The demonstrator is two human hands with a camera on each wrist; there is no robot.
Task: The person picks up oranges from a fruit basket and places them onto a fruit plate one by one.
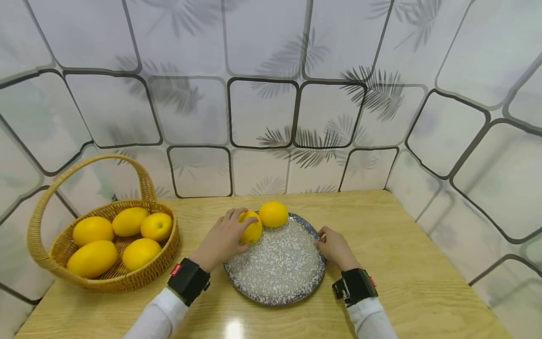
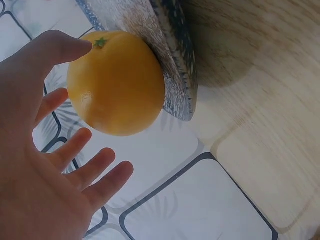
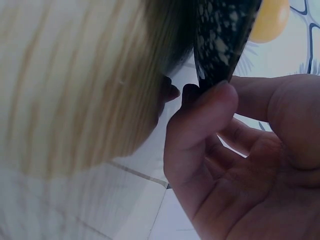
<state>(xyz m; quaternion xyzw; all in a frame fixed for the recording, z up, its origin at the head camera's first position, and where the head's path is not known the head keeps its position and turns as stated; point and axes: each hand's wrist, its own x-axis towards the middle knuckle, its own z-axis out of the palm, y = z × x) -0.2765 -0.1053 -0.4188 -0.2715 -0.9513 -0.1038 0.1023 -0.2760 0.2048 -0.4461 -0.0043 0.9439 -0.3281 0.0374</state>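
A round, speckled grey plate (image 1: 279, 268) with a dark rim lies on the wooden table. At its upper left sits an orange (image 2: 115, 82), yellow-orange with a small green stem end. My left hand (image 1: 222, 238) is beside the orange, its thumb touching near the stem end. In the left wrist view the other fingers (image 2: 97, 162) are spread, several tips apart from the fruit. A lemon (image 1: 273, 214) rests next to the orange at the plate's back. My right hand (image 1: 336, 247) pinches the plate's right rim between thumb and fingers; the rim (image 3: 220, 45) appears tilted in that wrist view.
A wicker basket (image 1: 127, 282) with a tall arched handle stands at the left, holding several yellow fruits (image 1: 93, 259). Patterned wall covering (image 1: 262, 113) encloses the table's back and sides. Table surface (image 1: 406, 273) extends right of the plate.
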